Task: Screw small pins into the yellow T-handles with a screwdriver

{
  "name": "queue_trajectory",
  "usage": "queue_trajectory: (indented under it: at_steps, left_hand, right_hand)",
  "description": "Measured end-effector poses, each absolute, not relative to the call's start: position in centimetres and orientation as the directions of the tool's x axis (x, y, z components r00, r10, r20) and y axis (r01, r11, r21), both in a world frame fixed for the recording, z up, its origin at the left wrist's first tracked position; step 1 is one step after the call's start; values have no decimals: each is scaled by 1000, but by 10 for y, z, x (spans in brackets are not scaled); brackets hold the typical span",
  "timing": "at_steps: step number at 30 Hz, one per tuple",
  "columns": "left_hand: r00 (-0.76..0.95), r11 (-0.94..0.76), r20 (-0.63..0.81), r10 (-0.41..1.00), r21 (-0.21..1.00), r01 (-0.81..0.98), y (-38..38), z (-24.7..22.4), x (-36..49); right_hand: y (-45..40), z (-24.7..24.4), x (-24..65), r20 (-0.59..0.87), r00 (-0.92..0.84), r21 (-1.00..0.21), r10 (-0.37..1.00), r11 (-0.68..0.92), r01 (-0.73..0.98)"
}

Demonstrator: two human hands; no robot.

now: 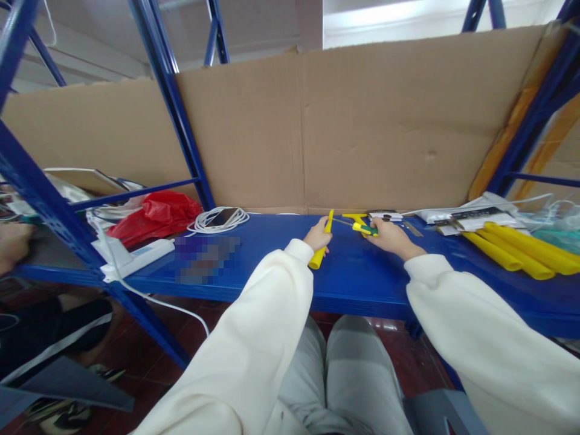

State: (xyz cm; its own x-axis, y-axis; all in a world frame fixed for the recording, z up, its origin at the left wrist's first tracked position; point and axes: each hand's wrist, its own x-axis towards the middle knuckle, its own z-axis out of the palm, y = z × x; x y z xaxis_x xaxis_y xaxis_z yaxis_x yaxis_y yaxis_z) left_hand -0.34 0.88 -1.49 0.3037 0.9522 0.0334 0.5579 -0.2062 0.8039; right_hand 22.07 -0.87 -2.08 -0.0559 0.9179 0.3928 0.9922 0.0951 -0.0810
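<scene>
My left hand (318, 235) is closed round a yellow plastic handle (317, 258), held tilted above the blue shelf with its wider end toward me. My right hand (393, 237) grips a screwdriver (365, 229) with a yellow and green handle. Its thin metal shaft points left, toward the yellow handle; whether the tip touches it I cannot tell. Just behind the screwdriver lies another yellow piece (354, 215), partly hidden by it and by my fingers. A flat metal blade-like strip (412, 228) rests right of my right hand.
Several yellow tubes (521, 251) and white packets (480, 212) lie at right on the blue shelf (272, 272). At left are a coiled white cable (240, 217), a phone (222, 217), a red bag (158, 215) and a white power strip (145, 257). Another person's hand (12, 244) shows far left.
</scene>
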Motion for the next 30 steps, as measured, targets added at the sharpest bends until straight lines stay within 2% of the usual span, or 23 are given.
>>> queue_trajectory:
  at_steps: [6,9,13,21,30]
  left_hand:
    - [297,-207,37,954,798,567,7,-14,-3]
    - [277,-193,34,960,798,571,7,-12,-4]
    - [256,-178,30,966,797,578,6,-12,-4]
    - [296,-208,32,955,784,585,8,-14,-4]
    - [286,-197,24,958,779,595,7,-13,-4]
  right_hand:
    - [-13,-17,217,325,-55,-95,944,91,991]
    - [-11,-18,217,347,-90,-109,934,135,985]
    - [-8,-20,218,403,-151,-69,903,194,979]
    - [-13,-18,214,355,-38,-62,934,64,996]
    - [-17,-14,212,330,-41,-71,943,68,995]
